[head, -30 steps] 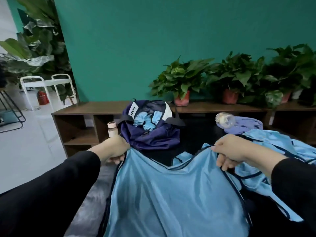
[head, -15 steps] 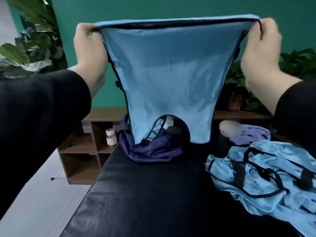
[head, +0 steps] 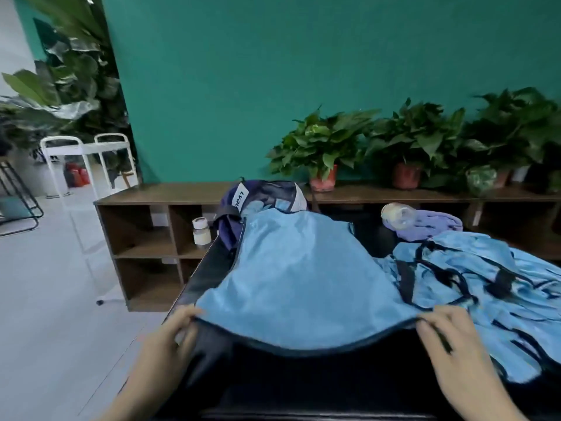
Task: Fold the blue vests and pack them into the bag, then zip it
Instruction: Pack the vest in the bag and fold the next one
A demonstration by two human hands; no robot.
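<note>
**Hands spread a vest for folding**

Left hand [head: 173,338] and right hand [head: 446,338] each pinch a corner of the blue vest [head: 297,275], holding its near hem taut over the dark worktop [head: 318,381], probably to lay it flat. Its far end drapes against the open bag [head: 233,226]; unfolded vests [head: 485,284] wait beside it.

Vest [head: 297,275]: thin blue cloth, slight sheen, dark trim. Vest pile [head: 485,287]: same shiny cloth. Bag [head: 230,229]: navy fabric, soft. Table [head: 206,268]: black, glossy, smooth. Shelf [head: 164,194]: brown wood, matt. Cart [head: 73,147]: white metal tube. Wall [head: 273,71]: matt green.
</note>
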